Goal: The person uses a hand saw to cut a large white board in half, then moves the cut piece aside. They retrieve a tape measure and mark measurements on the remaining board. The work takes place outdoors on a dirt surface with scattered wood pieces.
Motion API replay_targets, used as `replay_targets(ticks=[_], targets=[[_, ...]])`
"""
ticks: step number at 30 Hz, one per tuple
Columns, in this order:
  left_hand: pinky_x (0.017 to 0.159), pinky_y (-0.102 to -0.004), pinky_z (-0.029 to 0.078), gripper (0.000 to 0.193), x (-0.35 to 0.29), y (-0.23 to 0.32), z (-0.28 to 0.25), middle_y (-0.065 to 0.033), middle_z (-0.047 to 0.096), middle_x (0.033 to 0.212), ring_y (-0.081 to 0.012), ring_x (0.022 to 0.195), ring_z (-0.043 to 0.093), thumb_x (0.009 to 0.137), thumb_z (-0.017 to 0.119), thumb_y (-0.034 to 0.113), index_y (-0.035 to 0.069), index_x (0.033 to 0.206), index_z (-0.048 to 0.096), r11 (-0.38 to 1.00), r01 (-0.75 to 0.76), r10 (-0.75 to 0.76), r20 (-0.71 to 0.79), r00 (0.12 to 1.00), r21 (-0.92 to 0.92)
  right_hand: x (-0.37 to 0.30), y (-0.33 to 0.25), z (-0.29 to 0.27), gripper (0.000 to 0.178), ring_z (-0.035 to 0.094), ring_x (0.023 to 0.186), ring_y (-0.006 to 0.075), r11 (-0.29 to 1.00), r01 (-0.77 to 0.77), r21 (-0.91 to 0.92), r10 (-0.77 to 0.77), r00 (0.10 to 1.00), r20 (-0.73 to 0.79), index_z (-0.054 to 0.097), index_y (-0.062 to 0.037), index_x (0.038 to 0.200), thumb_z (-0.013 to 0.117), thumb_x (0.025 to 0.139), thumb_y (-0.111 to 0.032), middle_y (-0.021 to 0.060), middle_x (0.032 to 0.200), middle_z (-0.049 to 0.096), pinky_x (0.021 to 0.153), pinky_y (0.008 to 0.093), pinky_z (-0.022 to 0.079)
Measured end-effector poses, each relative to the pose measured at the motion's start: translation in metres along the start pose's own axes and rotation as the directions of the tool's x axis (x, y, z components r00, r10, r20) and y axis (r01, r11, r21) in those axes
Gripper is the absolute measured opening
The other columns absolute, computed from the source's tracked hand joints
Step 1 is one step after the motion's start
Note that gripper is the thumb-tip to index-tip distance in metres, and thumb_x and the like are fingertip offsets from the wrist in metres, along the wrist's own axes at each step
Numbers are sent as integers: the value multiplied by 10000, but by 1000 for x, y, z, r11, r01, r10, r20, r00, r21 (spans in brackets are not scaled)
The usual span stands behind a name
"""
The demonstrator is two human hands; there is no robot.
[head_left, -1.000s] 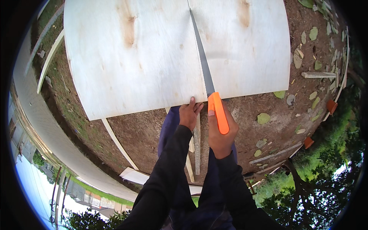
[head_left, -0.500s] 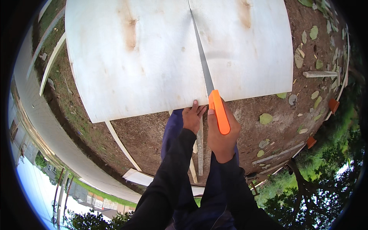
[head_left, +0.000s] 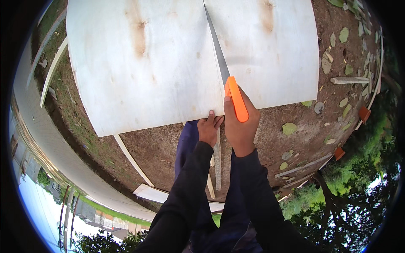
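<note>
Fallen leaves, leafy tree, orange pots, apparently

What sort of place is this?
Outdoors, probably a yard used as an improvised work area: bare soil with fallen leaves, a tree to the right, and a handsaw at a pale board.
</note>
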State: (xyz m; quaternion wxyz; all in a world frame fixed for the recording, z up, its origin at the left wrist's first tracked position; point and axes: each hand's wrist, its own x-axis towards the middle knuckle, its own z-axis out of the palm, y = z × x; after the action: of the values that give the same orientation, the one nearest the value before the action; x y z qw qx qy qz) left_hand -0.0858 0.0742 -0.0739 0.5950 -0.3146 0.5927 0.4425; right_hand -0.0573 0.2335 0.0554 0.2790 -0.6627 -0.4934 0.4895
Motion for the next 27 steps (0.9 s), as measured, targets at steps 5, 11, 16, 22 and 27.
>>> replay_targets(ticks=[5, 11, 16, 22, 27], targets=[[937, -355, 580, 320, -2, 2, 10, -121, 660, 1093, -220, 999, 669, 1013, 620, 234, -58, 1139, 583, 999, 19, -19, 1, 1000, -42, 100, 4, 45, 121, 455, 526, 172, 999, 5, -41, -4, 1000, 17, 610, 7, 905, 625, 919, -113, 80, 609, 542, 533, 343, 432], [928, -352, 582, 315, -9, 11, 8, -127, 658, 1094, -219, 997, 669, 1015, 617, 233, -52, 1147, 585, 998, 20, -19, -5, 1000, 64, -31, -11, -28, 393, 715, 1040, 244, 995, -12, -95, 18, 998, 62, 626, 72, 1256, 675, 882, -42, 219, 1129, 713, 906, 331, 561], [921, -349, 581, 319, -1, -1, 13, -132, 653, 1106, -221, 999, 669, 1017, 614, 231, -57, 1152, 578, 997, -28, 31, 37, 999, -66, 97, 7, 35, 118, 472, 536, 138, 996, -48, -73, 54, 995, 86, 643, 13, 974, 638, 915, -89, 56, 626, 548, 534, 315, 439], [934, -353, 576, 325, -21, 20, 21, -142, 651, 1123, -227, 1002, 670, 1021, 606, 232, -64, 1151, 572, 998, 61, -59, -126, 990, 16, -28, 6, -18, 331, 697, 929, 190, 984, 69, -166, -62, 997, 47, 642, 70, 1242, 622, 919, -1, 166, 1072, 722, 818, 297, 545], [936, -362, 579, 329, -17, 14, 20, -144, 655, 1127, -231, 1009, 672, 1023, 602, 236, -68, 1144, 575, 998, 23, -21, -37, 999, 54, 7, 1, -3, 289, 648, 804, 188, 998, -42, -44, 45, 998, 50, 657, 50, 1189, 632, 915, -41, 135, 953, 698, 732, 305, 525]])
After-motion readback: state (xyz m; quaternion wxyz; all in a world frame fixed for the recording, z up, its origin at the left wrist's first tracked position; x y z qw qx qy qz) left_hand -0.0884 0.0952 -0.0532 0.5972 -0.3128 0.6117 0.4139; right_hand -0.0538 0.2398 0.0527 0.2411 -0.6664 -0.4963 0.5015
